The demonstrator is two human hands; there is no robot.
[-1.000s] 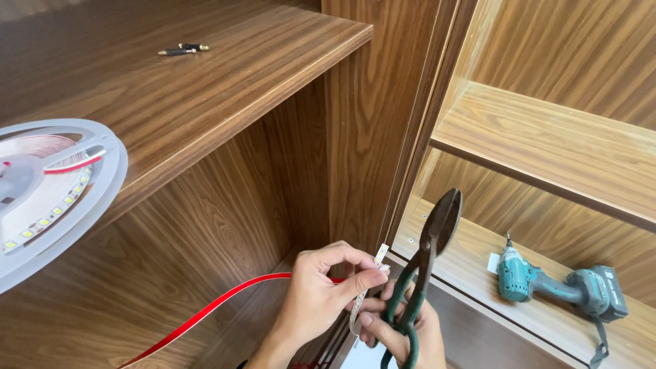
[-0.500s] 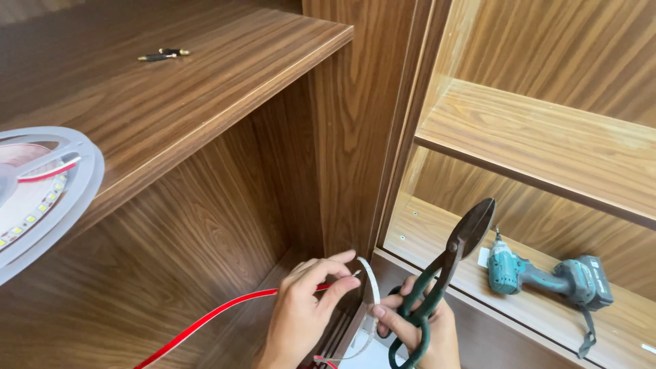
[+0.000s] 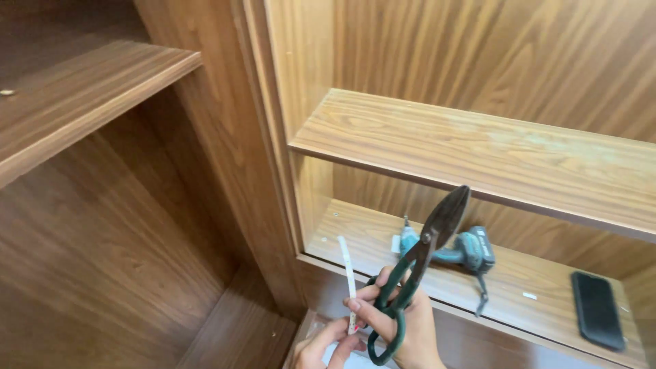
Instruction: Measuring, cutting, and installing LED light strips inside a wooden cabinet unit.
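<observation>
Filling the frame is a walnut-toned wooden cabinet (image 3: 225, 171), its upright divider running from 12 o'clock down to 6. A long upper shelf (image 3: 478, 154) crosses at 3 o'clock; a lower shelf (image 3: 547, 301) sits at 4 o'clock. On that lower shelf lie 2 items: a teal cordless drill (image 3: 465, 249) near centre, and a black phone (image 3: 596, 309) well apart toward 4 o'clock. At 6 o'clock, the right hand (image 3: 403, 328) is curled around the dark green handles of tin snips (image 3: 418, 263), blades closed and tilted toward 1 o'clock. Just beside them, at 7 o'clock, the left hand (image 3: 324, 348) pinches the bottom of a short white LED strip (image 3: 348, 280), which stands nearly upright. The right thumb touches the strip too.
</observation>
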